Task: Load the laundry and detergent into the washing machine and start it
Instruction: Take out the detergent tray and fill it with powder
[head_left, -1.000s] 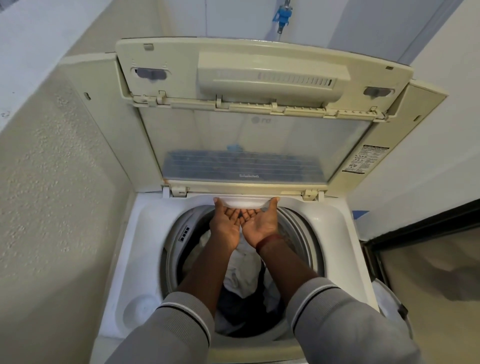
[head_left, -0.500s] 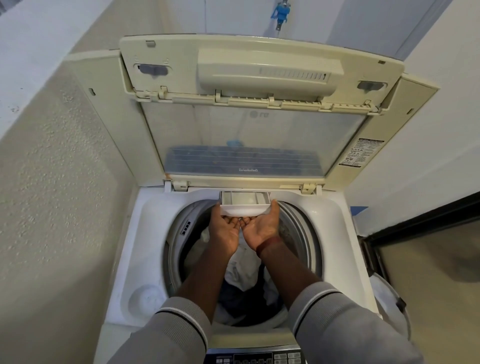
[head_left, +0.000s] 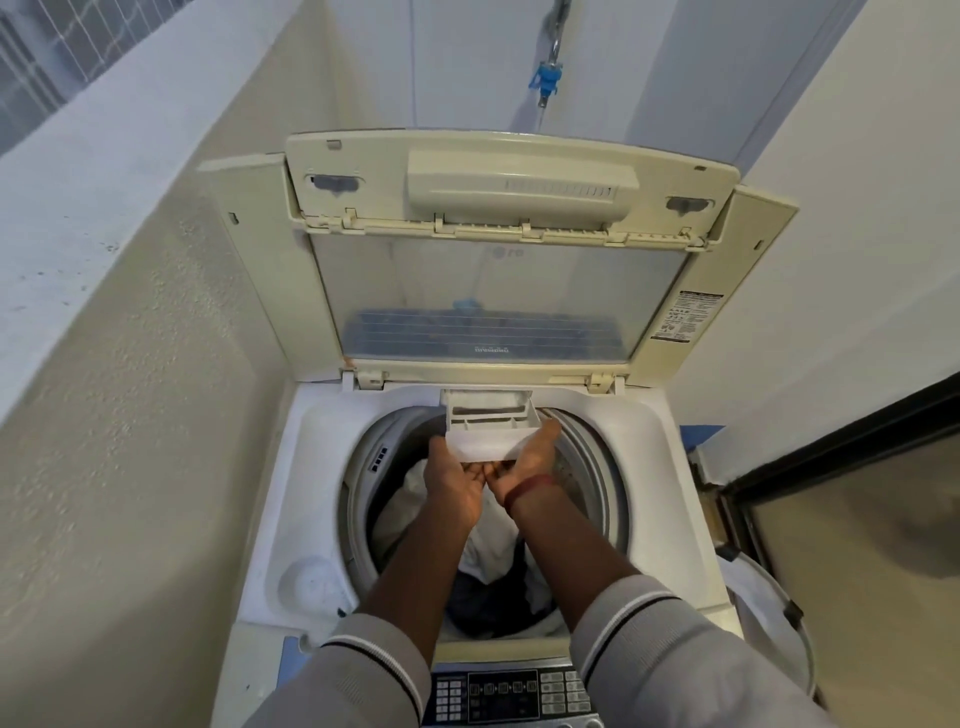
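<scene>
From my remote seat I watched through the head camera as it looked down on a cream and white top-loading washing machine (head_left: 306, 467), boxed in by a rough beige wall on the left and a pale wall on the right. Its cream-framed glass lid (head_left: 493, 291) stood raised upright at the back. At the middle of the rear rim, a white plastic detergent drawer (head_left: 491, 415) stuck out over the grey metal drum (head_left: 597, 467), its compartments facing up.

Both hands were on that drawer's front end. The left hand (head_left: 454, 483) lay palm up with its fingers curled underneath and its thumb against the left corner. The right hand (head_left: 524, 462), with a red band (head_left: 527, 488) at the wrist, cupped the drawer from below in the same way, thumb up along the right corner. So each hand was grasping the drawer; the fingertips under it were hidden from me.

Inside the drum sat the mixed white and dark laundry (head_left: 493, 561), below and between the two forearms in grey striped-cuff sleeves (head_left: 670, 670). The grey button control panel (head_left: 511, 693) ran along the near edge. A blue tap fitting (head_left: 545, 83) hung on the back wall above the lid, and a white round basket (head_left: 779, 618) stood just beside the machine on the right.
</scene>
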